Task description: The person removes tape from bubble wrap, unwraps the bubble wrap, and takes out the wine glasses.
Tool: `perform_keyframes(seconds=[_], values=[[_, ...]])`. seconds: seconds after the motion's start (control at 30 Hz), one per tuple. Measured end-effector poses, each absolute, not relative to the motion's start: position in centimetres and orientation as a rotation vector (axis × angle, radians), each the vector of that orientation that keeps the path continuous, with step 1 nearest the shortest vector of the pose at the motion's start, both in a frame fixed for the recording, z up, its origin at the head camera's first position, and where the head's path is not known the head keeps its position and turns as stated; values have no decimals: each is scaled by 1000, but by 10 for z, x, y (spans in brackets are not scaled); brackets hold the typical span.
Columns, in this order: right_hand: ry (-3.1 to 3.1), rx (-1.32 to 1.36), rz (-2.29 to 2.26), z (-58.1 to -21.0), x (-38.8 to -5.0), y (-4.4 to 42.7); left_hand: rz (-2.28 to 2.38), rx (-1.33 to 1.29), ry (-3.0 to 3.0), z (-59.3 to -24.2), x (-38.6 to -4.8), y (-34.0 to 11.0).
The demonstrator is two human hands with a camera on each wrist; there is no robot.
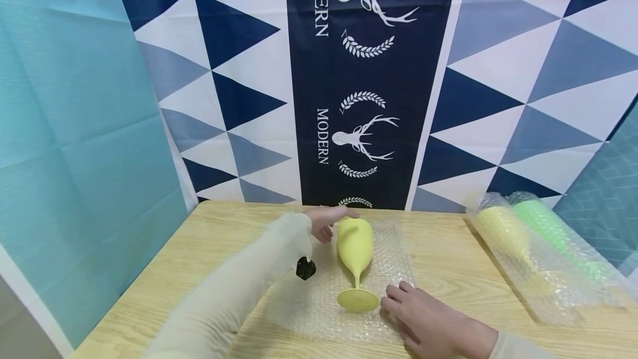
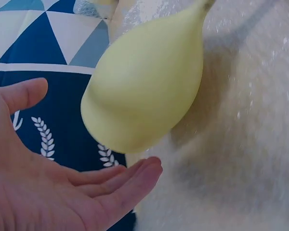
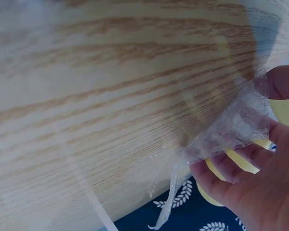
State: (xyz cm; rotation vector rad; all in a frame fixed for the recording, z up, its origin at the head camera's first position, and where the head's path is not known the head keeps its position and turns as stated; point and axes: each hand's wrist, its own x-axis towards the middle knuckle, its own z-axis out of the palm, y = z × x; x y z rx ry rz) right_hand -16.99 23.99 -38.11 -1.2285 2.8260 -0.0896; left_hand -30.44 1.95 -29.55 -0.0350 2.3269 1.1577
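A pale yellow plastic goblet (image 1: 355, 240) lies on its side on a sheet of bubble wrap (image 1: 324, 314), its foot toward me. My left hand (image 1: 329, 221) is beside the far, bowl end of the goblet. In the left wrist view, that hand (image 2: 86, 192) has its thumb spread and fingers extended, close to the goblet's bowl (image 2: 144, 82) without gripping it. Near the goblet's foot, my right hand (image 1: 428, 320) is at the right edge of the wrap. The right wrist view shows the bubble wrap (image 3: 236, 122) held between that hand's thumb and fingers (image 3: 219, 180).
At the right side of the wooden table (image 1: 443, 254) lie two more goblets in bubble wrap, one yellow (image 1: 503, 231) and one green (image 1: 540, 223). A patterned cloth (image 1: 369, 71) hangs behind the table, and a teal cloth (image 1: 85, 154) hangs at the left.
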Motion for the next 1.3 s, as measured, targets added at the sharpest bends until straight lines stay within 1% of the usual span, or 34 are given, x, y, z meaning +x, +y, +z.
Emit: perform_keyframes(seconds=[0.2, 0.37, 0.47, 0.53, 0.67, 0.83, 1.0, 1.17, 1.3], values=[[2869, -1259, -79, -383, -168, 239, 1314, -120, 2249, -308, -306, 26], [2867, -1193, -94, -381, -166, 238, 1431, -187, 2148, -318, -310, 33], [2873, -1206, -90, -380, -167, 237, 1478, -239, 2104, -320, -306, 39], [2883, -1237, -77, -381, -167, 237, 1493, -242, 2090, -321, -302, 41], [2881, -1242, -76, -381, -166, 237, 1478, -154, 2100, -322, -294, 43], [2890, -1261, -73, -382, -166, 238, 1471, -150, 2147, -319, -289, 47], [2929, -1334, -43, -383, -164, 237, 1477, -128, 2144, -315, -290, 49], [2951, -1362, -20, -383, -164, 237, 1467, -166, 2157, -315, -293, 52], [2932, -1333, -43, -383, -164, 237, 1465, -171, 2177, -319, -296, 54]])
